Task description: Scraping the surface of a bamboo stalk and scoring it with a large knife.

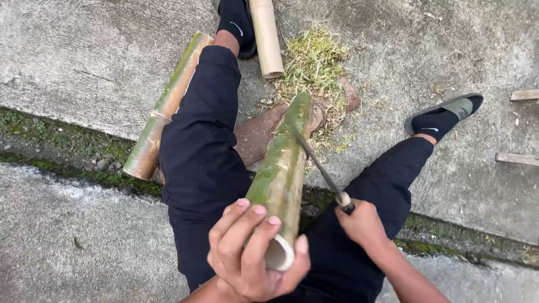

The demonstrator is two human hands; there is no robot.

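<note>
Bamboo pole (281, 163) slants away, left hand (250, 255) gripping it, right hand (362, 221) clutching knife (317, 163).

Bare hands and forearms, no sleeves. Dark navy trousers (202, 151). Black socks (233, 19) with small white marks. Dark slip-on sandals (457, 106), grey strap, beyond the hands.

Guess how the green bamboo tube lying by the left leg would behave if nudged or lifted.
The loose green bamboo tube is round and lies free on concrete, so it would likely roll sideways. The held section shows a hollow end, so probably light for its size. It looks straight and woody: likely stiff, not floppy.
</note>
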